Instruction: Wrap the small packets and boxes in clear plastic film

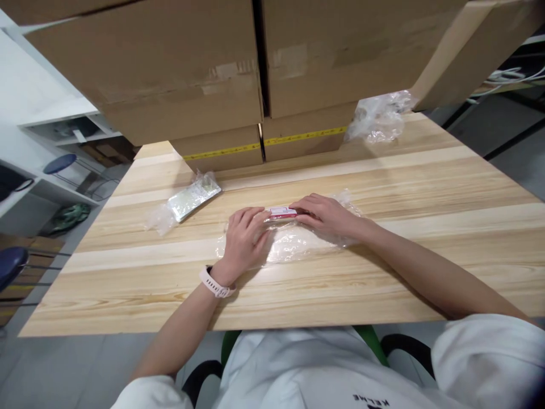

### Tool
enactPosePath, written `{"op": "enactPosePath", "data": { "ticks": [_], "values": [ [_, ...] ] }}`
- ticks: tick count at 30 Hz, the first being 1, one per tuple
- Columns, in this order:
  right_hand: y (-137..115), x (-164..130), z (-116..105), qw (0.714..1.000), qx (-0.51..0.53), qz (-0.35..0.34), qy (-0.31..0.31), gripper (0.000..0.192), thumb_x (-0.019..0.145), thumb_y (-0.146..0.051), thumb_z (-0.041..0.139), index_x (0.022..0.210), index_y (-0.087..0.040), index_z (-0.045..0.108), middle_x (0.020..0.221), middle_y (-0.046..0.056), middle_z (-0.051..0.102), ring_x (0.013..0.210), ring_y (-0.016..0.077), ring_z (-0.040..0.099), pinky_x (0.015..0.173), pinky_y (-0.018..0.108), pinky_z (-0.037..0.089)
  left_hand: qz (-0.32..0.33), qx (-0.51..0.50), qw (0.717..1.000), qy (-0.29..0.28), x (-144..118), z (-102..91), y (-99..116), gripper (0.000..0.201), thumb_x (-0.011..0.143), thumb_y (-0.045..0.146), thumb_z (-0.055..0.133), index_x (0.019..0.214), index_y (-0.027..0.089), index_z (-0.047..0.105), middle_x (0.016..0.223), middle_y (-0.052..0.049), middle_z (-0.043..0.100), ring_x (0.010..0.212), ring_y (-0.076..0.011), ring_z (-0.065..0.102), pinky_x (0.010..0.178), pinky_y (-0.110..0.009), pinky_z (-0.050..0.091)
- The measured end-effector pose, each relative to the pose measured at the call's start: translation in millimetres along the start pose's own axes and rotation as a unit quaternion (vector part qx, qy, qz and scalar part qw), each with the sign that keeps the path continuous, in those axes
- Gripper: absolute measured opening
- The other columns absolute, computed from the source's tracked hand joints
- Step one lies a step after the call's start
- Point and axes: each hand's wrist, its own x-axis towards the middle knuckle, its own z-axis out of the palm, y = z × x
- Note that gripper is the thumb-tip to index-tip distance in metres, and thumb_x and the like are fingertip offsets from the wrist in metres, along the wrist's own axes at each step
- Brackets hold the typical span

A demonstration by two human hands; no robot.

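1. We sit at a wooden table [128, 284], and both our hands are on it, near its middle.
2. Our left hand [247, 236] is closed on the left end of a small pack [281, 212]. Its fingers are bent, and the palm faces down.
3. Our right hand [323, 213] is closed on the right end of the same pack. We cannot tell how hard either hand grips.
4. The pack lies between our two hands. We see a white top and a pink-red stripe on its near side. Our fingers hide both ends.
5. Clear wrap [292, 244] spreads on the near side of the pack, and some of it pokes out past our right hand. It is thin, shiny and creased. We cannot tell if the pack is inside it.
6. We wear a pale pink band [217, 284] on our left wrist.
7. To the left, and a bit farther, a flat wrapped thing [193, 199] lies tilted on the table, well apart from our hands. Loose wrap sticks out at both its ends.
8. On the far side stand big brown boxes [170, 74]. Yellow tape [304, 136] runs across the low ones.
9. At the far right, a crumpled clear bag [383, 116] sits by the boxes.
10. Off to the left, on the floor, is a blue stool [59, 163].
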Motion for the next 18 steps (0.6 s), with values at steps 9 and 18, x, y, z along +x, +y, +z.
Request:
{"op": "enactPosePath", "data": {
  "ticks": [9,18],
  "values": [
    [10,7,-19,0.985,-0.066,0.129,0.097,0.037,0.103,-0.036,0.049,0.129,-0.018,0.069,0.125,0.014,0.072,0.112,0.0310,0.065,0.092,0.043,0.051,0.043,-0.074,0.983,-0.164,-14,11.3,30,0.018,0.102,0.026,0.058,0.118,0.018,0.064,0.105,-0.010,0.071,0.093,-0.0239,0.060,0.081,-0.039,0.050],
    [-7,-3,-21,0.997,-0.069,-0.029,0.007,0.023,0.101,-0.026,0.053,0.102,-0.024,0.076,0.105,0.007,0.074,0.091,0.0220,0.066,0.075,0.033,0.049,-0.055,-0.160,0.927,-0.336,-3,-24.4,23,0.024,0.093,0.008,0.049,0.089,0.019,0.070,0.092,-0.005,0.072,0.082,-0.0183,0.066,0.077,-0.030,0.049]
  ]
}}
